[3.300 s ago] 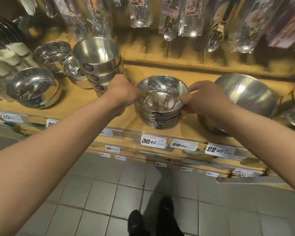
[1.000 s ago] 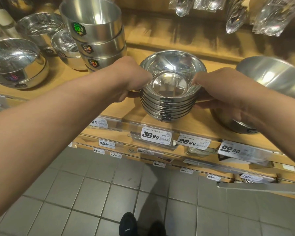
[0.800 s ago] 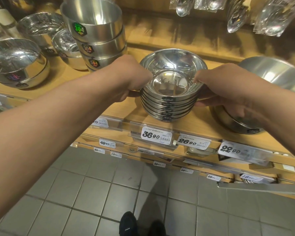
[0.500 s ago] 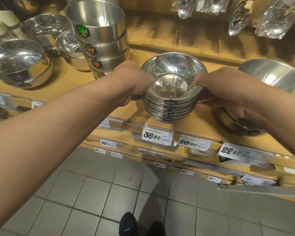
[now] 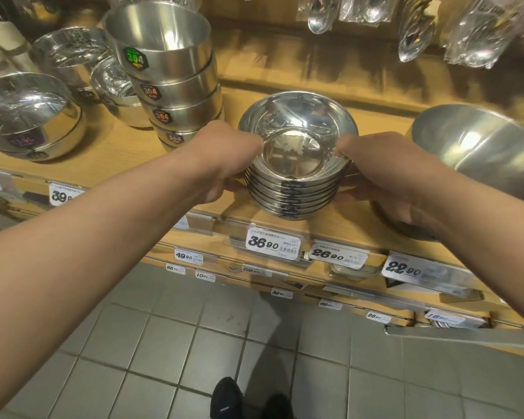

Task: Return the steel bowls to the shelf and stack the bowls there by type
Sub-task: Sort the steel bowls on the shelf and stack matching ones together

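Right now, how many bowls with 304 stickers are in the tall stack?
4: top bowl, second, third, and fourth at the bottom, partly hidden behind the left hand; more may be hidden.

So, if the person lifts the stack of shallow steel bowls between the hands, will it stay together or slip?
The stack of shallow bowls probably stays rigid, being nested steel. Its polished sides look slippery, so the left hand and right hand, gripping opposite sides, likely need firm pressure. With several bowls, it is probably fairly heavy for its size.
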### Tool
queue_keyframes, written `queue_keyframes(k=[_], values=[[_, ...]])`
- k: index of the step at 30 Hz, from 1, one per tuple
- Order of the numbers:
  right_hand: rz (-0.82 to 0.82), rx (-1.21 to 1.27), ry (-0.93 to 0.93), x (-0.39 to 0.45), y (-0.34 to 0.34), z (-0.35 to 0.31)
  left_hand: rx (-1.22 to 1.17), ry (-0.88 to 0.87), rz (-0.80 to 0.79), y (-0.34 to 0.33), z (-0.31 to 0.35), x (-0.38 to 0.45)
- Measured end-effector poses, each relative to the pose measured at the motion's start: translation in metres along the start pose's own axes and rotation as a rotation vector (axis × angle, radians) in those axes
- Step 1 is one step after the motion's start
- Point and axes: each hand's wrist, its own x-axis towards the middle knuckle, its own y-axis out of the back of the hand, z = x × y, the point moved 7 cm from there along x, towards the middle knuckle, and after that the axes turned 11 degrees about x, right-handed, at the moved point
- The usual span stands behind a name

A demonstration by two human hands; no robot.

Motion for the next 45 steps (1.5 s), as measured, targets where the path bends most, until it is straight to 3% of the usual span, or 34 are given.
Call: queue_keyframes(k=[17, 24, 28, 36, 45], values=[[0.019, 0.004, -0.03, 0.008, -0.001, -0.009, -0.008, -0.018, 0.01, 0.007, 0.008, 0.012], [0.161, -0.092, 0.174, -0.061, 0.021, -0.035, 0.022, -0.011, 0.143, 0.046, -0.011, -0.067], [0.116, -0.071, 0.319, -0.123, 0.016, -0.05, 0.053, 0.012, 0.175, 0.082, -0.038, -0.132], [-0.1, 0.113, 0.206, -0.145, -0.047, -0.036, 0.032, 0.063, 0.211, 0.147, -0.06, -0.161], [-0.047, 0.283, -0.021, -0.073, -0.131, -0.03, -0.049, -0.041, 0.092, 0.205, -0.067, -0.053]])
